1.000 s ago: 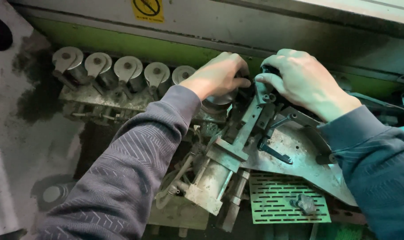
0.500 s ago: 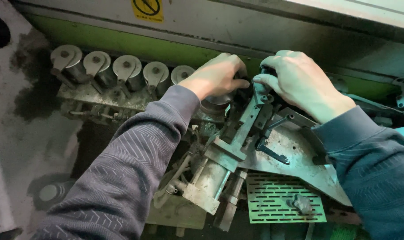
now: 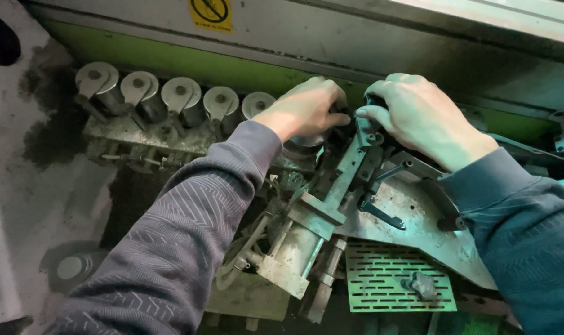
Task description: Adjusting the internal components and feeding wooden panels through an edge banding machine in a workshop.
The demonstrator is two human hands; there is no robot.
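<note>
Here my left hand [image 3: 306,108] and right hand [image 3: 418,118] clench small, stiff, greasy metal parts atop the slanted bracket [image 3: 347,170], best pinched by fingertips.

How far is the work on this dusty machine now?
Done: nothing shows as finished. In hand: the left hand and the right hand both grip the dark part at the top of the grey metal lever arm. Left: the row of round grey metal rollers lies untouched.
</note>
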